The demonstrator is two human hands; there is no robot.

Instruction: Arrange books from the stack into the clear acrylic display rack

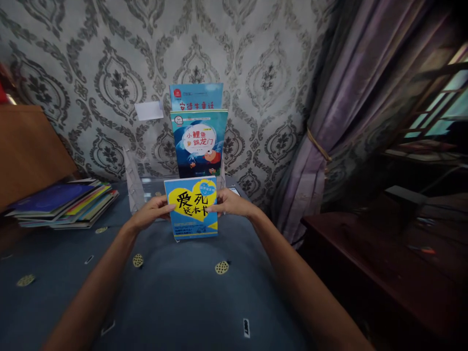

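Gripping the yellow-and-blue book upright by its side edges, the left hand and right hand have fingers closed on it near frame centre, below the carp-covered book.

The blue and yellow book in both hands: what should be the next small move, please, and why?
Probably ease the blue and yellow book slightly forward, toward the clear rack, keeping it upright. The left hand and right hand hold its opposite sides, and a dark-blue book and a light-blue book stand upright behind it.
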